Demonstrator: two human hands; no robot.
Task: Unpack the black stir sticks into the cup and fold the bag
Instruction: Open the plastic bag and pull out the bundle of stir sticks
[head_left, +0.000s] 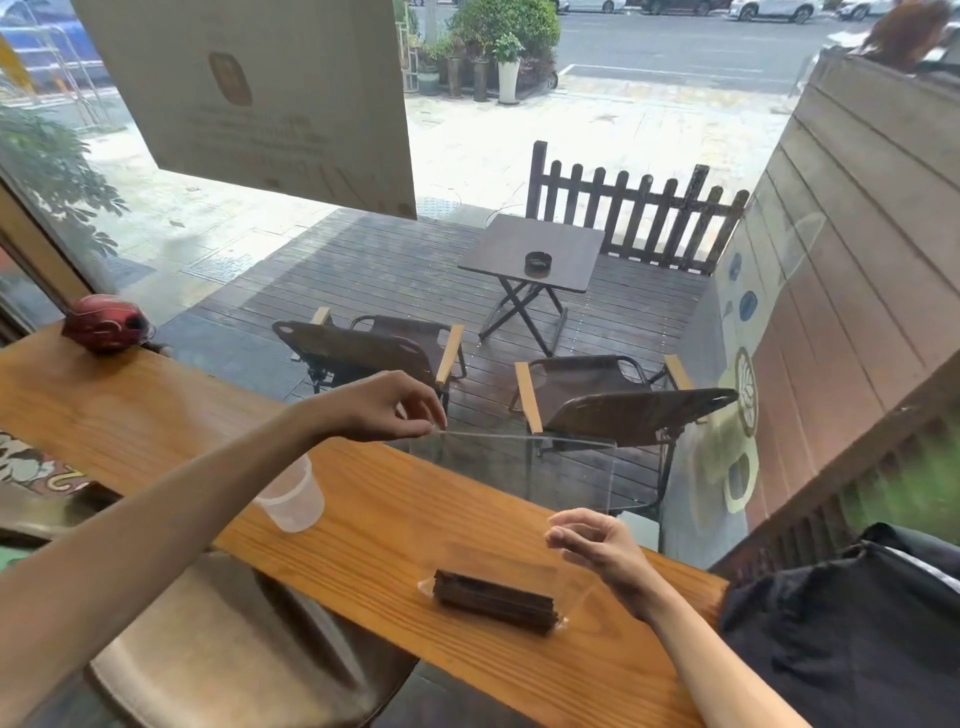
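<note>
A bundle of black stir sticks (496, 600) lies at the bottom of a clear plastic bag (524, 499) on the wooden counter (156, 415). The bag stands stretched upward from the bundle. My left hand (395, 408) pinches the bag's top left corner between thumb and fingers, raised above the counter. My right hand (597, 545) hovers near the bag's right edge with fingers curled and apart; I cannot tell whether it touches the film. A clear plastic cup (293, 496) stands on the counter under my left forearm, and I see nothing inside it.
A red rounded object (106, 322) sits at the counter's far left end. A glass window runs right behind the counter, with patio chairs and a table outside. A stool seat (228, 644) is below the counter's near edge. A dark bag (857, 623) lies at the right.
</note>
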